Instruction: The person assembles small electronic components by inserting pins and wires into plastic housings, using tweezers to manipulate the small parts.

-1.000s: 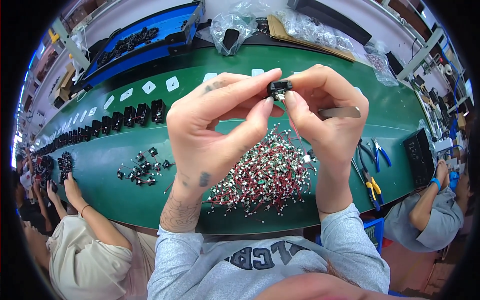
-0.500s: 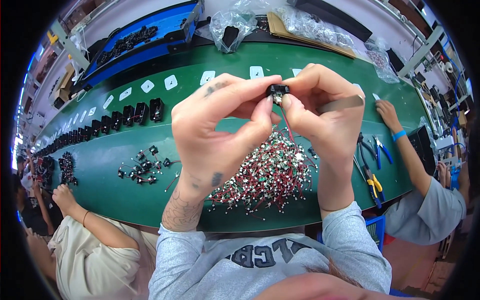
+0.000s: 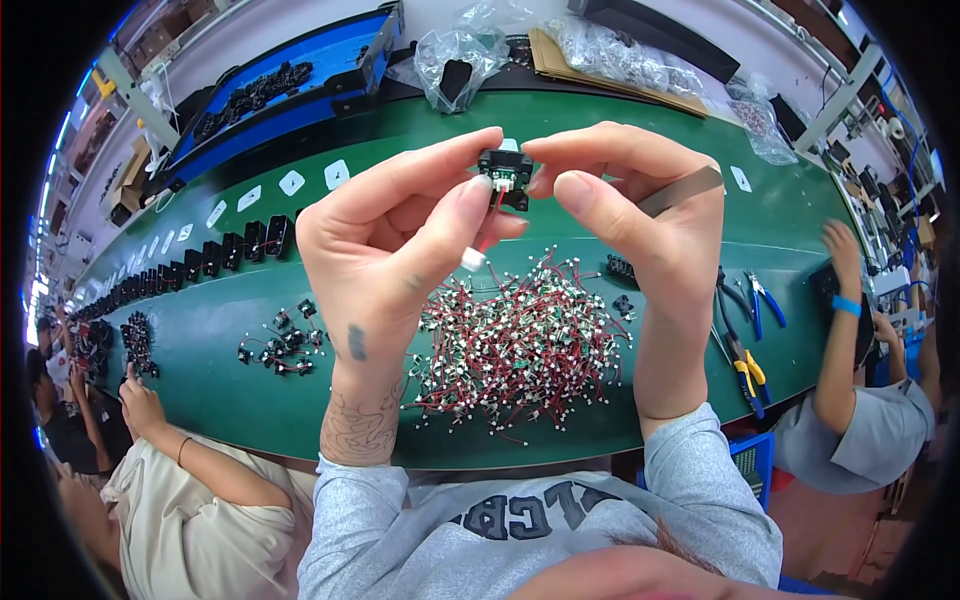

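Note:
Above the table, my left hand (image 3: 370, 235) pinches a small black plastic housing (image 3: 515, 161) between thumb and fingers. A green circuit board with a white connector shows inside it, and a red wire hangs down to a loose white plug (image 3: 473, 260). My right hand (image 3: 650, 215) is at the housing's right side, its thumb apart and its index fingertip at the edge; whether that finger touches cannot be made out. Below both hands spreads a pile of small boards with red-and-black wires and white plugs (image 3: 520, 350).
Left of the pile lie several wired black parts (image 3: 280, 345). A row of black housings (image 3: 232, 245) runs leftward, with white cards (image 3: 291, 182) behind. Pliers (image 3: 748, 370) and blue-handled cutters (image 3: 765, 300) lie right. A blue tray (image 3: 330, 75) stands far left. Co-workers' arms (image 3: 225, 470) flank me.
The housing has moved left and now shows its board side. My right thumb has come away from it. The right co-worker's hand has shifted toward the black box; the left one's hand has moved slightly.

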A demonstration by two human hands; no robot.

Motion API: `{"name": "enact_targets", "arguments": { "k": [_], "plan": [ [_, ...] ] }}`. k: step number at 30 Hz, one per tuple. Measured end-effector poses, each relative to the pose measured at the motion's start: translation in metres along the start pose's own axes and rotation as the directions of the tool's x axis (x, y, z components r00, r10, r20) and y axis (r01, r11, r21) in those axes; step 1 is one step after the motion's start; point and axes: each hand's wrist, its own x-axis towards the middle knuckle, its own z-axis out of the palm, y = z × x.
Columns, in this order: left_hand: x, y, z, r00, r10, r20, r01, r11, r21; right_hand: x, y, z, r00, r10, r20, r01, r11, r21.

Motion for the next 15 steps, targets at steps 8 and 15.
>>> {"name": "enact_targets", "arguments": {
  "k": [8, 15],
  "plan": [
    [-0.0007, -0.0037, 0.0031, 0.993, 0.115, 0.023, -0.116, 0.990, 0.079, -0.0031, -0.0082, 0.0026, 0.998, 0.058, -0.006, -0.058, 0.996, -0.071],
    [-0.0005, -0.0086, 0.0072, 0.962, 0.272, 0.016, -0.268, 0.936, 0.228, -0.0016, -0.0030, 0.0030, 0.999, -0.032, -0.030, 0.027, 0.986, -0.163]
  ]
}}
